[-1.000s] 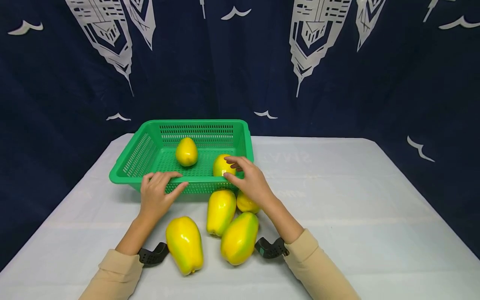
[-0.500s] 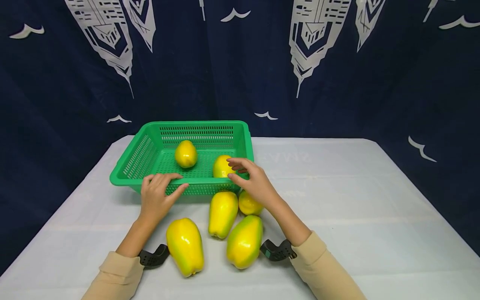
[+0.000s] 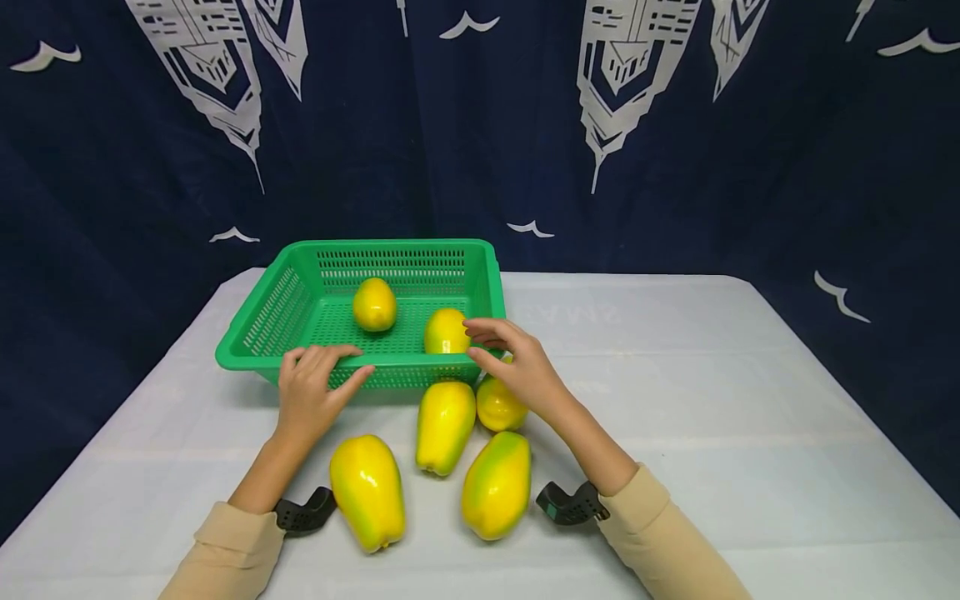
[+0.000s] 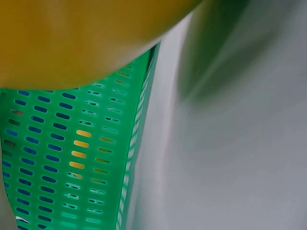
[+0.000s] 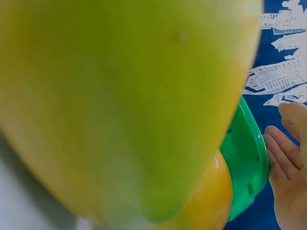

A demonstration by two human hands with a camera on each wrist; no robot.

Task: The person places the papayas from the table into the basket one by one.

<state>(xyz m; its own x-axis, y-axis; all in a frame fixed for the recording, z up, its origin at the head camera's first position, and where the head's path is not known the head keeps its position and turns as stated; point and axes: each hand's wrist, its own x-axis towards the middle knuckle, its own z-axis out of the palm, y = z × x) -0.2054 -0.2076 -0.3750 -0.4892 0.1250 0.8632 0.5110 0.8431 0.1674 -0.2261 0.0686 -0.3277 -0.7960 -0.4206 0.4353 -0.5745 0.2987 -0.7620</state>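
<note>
The green perforated basket (image 3: 258, 333) stands toward the back left of the table. Two yellow fruits (image 3: 374, 305) (image 3: 446, 332) are inside it. My left hand (image 3: 307, 400) holds the basket's front rim, its fingers curled over the edge. At the front right corner, my right hand (image 3: 523, 373) has loosely bent fingers with nothing between them; in the right wrist view it shows beside the basket. Below it lies a yellow fruit (image 3: 501, 404), partly hidden. Yellow-green papayas (image 3: 367, 492) (image 3: 446, 427) (image 3: 497, 485) lie in front. Close-up papaya surfaces fill much of both wrist views.
A white cloth (image 3: 712, 417) covers the table. Behind it hangs a dark blue curtain (image 3: 420, 125) with white building prints. Black wrist devices (image 3: 306, 512) (image 3: 572, 504) sit near the papayas.
My right hand has shifted slightly right, away from the fruit in the basket. The nearest right papaya has moved right, apart from the one behind it. My left hand stays at the rim.
</note>
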